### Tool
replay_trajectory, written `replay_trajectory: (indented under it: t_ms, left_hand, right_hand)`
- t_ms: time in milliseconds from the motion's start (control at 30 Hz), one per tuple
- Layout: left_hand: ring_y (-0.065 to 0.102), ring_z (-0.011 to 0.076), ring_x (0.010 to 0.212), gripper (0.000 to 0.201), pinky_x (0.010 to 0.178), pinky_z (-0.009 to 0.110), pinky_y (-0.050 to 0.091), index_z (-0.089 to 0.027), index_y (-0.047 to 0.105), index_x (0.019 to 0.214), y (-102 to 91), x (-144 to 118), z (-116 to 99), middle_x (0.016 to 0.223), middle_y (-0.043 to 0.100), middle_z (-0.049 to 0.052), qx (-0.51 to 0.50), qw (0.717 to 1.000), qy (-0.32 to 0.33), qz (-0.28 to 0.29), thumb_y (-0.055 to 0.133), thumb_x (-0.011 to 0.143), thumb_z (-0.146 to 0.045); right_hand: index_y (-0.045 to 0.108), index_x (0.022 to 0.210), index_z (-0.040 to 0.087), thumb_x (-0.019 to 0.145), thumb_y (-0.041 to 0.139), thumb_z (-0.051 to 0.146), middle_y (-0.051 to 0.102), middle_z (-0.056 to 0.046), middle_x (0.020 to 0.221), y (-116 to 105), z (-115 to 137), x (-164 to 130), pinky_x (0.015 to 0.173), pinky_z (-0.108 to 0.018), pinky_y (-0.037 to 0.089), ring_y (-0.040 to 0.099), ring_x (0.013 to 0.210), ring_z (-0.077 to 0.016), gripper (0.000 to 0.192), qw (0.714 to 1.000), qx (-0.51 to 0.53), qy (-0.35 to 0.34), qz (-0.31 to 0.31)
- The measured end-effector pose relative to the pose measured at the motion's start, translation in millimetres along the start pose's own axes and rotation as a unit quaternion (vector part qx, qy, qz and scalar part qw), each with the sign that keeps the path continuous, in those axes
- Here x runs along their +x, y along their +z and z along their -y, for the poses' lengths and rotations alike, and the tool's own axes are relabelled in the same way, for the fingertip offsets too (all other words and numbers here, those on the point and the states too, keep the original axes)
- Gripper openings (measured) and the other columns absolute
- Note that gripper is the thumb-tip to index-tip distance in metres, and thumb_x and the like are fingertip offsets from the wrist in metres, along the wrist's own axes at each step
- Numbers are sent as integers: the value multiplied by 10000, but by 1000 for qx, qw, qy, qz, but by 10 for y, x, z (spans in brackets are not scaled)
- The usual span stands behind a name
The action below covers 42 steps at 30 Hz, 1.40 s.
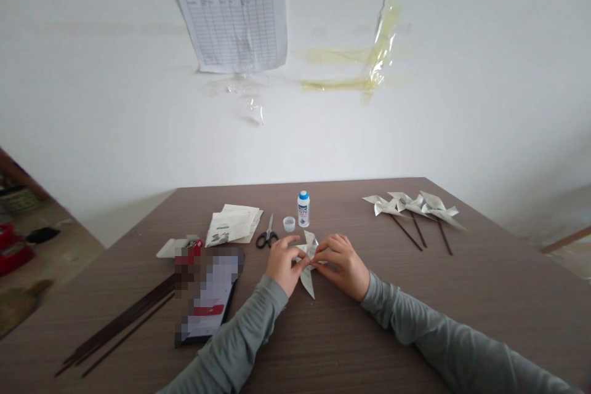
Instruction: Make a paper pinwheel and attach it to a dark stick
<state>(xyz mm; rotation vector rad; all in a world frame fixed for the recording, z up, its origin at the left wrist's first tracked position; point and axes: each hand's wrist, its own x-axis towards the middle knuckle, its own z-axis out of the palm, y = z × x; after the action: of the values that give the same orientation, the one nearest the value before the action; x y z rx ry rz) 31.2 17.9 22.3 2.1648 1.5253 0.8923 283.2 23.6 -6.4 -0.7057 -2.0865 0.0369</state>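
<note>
Both hands meet at the middle of the worktop [415, 320], pinching a folded paper pinwheel [308, 261] that lies flat on the wood. Left hand [282, 263] pins the left side, fingertips pressed on the paper; right hand [344, 265] clamps the centre with thumb and forefinger, likely so the folded points stay gathered. Each grip is closed on the paper, no release. One blade tip pokes out below toward the person, another rises above between the hands.

Just behind the hands: white glue bottle [303, 209] standing upright, its cap [289, 223] off and set beside it, so the glue is in easy reach. Scissors [267, 235] lie closed left of the cap. Stack of cut paper sheets [233, 223] further left. Bundle of dark sticks [124, 325] lies diagonally at the near left edge, beside a blurred flat item [210, 298].

Far right, well apart from the hands: three finished pinwheels on sticks [415, 209], laid side by side, out of the way of the working spot. Printed table sheet [233, 23] taped to the wall, with old tape strips [369, 68] beside it.
</note>
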Motion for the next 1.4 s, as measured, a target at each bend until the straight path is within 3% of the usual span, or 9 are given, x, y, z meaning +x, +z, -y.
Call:
replay_trajectory:
  t_ms: [267, 433, 633, 767, 1000, 1167, 1400]
  left_hand:
    - [814, 464, 1592, 126, 1441, 734, 628, -323, 1039, 990, -88, -87, 28, 1653, 913, 151, -6, 997, 54, -46, 1019, 1012, -201]
    - [809, 484, 1593, 145, 1422, 754, 637, -316, 1045, 960, -39, -104, 55, 1635, 923, 163, 1, 996, 71, -48, 1058, 976, -173]
    - [873, 472, 1471, 192, 1279, 742, 751, -333, 1033, 917, 86, -109, 165, 1521, 964, 144, -4, 983, 136, -122, 1085, 932, -149]
    - [894, 449, 1412, 195, 1243, 693, 779, -347, 1038, 938, 109, -121, 192, 1505, 962, 139, 8, 977, 161, -142, 1061, 948, -153]
    - [874, 414, 1427, 165, 1261, 643, 764, -333, 1016, 955, 141, -136, 221, 1550, 929, 136, 22, 977, 162, -134, 996, 984, -172]
    - [874, 412, 1429, 138, 1283, 643, 754, -322, 1007, 937, 161, -129, 213, 1530, 935, 132, 13, 984, 128, -120, 1016, 982, -192]
    - [868, 415, 1427, 147, 1283, 681, 750, -351, 1049, 1081, 165, -14, 364, 1494, 952, 127, 51, 986, 92, -126, 932, 1094, -264]
  right_hand:
    - [976, 1143, 340, 1239, 865, 367, 937, -94, 1157, -34, -61, -91, 1036, -528, 733, 874, 1092, -325, 149, 992, 73, 100, 18]
    - [986, 1153, 339, 1223, 906, 357, 940, -89, 1165, -8, -75, -116, 1043, -519, 728, 874, 1107, -324, 107, 991, 82, 100, 19]
    - [992, 1138, 329, 1205, 943, 356, 941, -93, 1135, 31, -86, -112, 1013, -500, 723, 866, 1081, -320, 87, 990, 107, 91, 5]
    - [993, 1128, 333, 1210, 938, 374, 944, -89, 1119, 32, -72, -110, 1021, -507, 726, 868, 1066, -318, 107, 989, 115, 98, -2]
    - [1017, 1116, 326, 1197, 937, 455, 955, -100, 1102, 24, -11, -89, 1038, -526, 760, 887, 1067, -332, 172, 983, 122, 138, 4]
    - [1011, 1072, 306, 1199, 920, 466, 953, -103, 1087, 39, -9, -84, 1029, -509, 751, 893, 1058, -325, 224, 977, 151, 151, -15]
    - [1006, 1053, 319, 1137, 943, 413, 951, -113, 1123, 13, -38, -87, 1097, -537, 740, 895, 1122, -347, 141, 966, 175, 190, -18]
